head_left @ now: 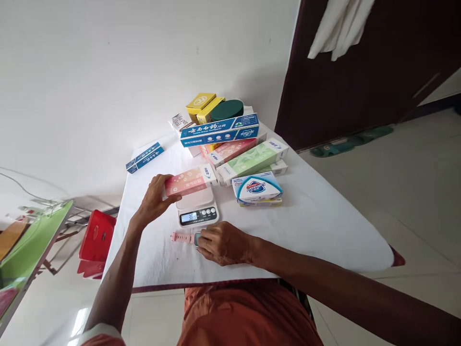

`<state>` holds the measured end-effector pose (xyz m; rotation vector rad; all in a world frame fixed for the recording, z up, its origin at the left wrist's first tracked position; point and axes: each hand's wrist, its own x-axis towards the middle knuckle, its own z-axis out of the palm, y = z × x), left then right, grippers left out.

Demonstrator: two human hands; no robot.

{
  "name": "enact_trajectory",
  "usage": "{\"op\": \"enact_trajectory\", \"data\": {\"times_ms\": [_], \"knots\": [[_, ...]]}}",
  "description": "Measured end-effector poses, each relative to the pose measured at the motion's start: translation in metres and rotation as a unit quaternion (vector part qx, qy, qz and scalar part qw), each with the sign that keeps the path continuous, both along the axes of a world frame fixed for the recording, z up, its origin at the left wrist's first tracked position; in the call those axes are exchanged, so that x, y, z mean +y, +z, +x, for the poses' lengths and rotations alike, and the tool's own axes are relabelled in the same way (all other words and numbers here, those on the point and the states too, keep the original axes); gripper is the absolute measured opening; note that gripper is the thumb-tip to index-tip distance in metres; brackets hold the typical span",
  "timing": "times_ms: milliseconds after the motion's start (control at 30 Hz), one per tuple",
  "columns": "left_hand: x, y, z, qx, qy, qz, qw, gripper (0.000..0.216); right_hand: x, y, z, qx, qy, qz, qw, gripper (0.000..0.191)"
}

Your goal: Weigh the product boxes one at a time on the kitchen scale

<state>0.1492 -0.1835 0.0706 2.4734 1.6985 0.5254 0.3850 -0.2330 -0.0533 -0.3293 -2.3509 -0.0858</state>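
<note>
My left hand (156,199) is closed around the left end of a pink toothpaste box (190,179). That box lies across the white digital scale (199,216), hiding part of its pan; whether it rests on the pan I cannot tell. The scale's lit display shows digits starting with 36. In front of the scale, a watch with a pink strap (182,237) lies on the white tablecloth. My right hand (223,243) has its fingers curled on the watch's face, covering the other half of the strap.
Behind the scale are a blue toothpaste box (220,130), a green toothpaste box (254,159), yellow boxes (200,104) and a dark green lid (227,109). A Safeguard soap box (257,187) sits right, a small blue box (145,157) left. A red stool (95,240) stands beside the table.
</note>
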Motion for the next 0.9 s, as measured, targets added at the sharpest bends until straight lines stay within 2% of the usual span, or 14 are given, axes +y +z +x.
{"op": "enact_trajectory", "data": {"times_ms": [167,267,433,600,767,900], "knots": [[-0.004,-0.025,-0.004,0.002,-0.011,-0.043,0.999,0.045,-0.002,-0.003,-0.003,-0.029,0.006,-0.022,0.999,0.018],[-0.001,-0.032,-0.003,-0.004,-0.016,-0.057,0.998,0.045,-0.003,-0.003,-0.002,-0.056,0.012,-0.042,0.997,0.017],[0.000,-0.028,-0.008,-0.006,0.000,-0.079,0.997,0.057,-0.004,0.002,0.003,-0.101,0.013,-0.079,0.992,0.018],[-0.005,-0.021,-0.007,-0.023,-0.003,-0.061,0.998,0.064,-0.008,0.005,0.017,-0.136,-0.036,-0.114,0.983,0.024],[-0.004,-0.026,0.003,0.004,-0.026,-0.035,0.999,0.068,-0.017,0.000,0.023,-0.088,-0.072,-0.096,0.989,0.014],[-0.003,-0.029,0.006,0.023,-0.034,-0.028,0.999,0.066,-0.019,0.000,0.024,-0.079,-0.084,-0.128,0.985,0.012]]}}
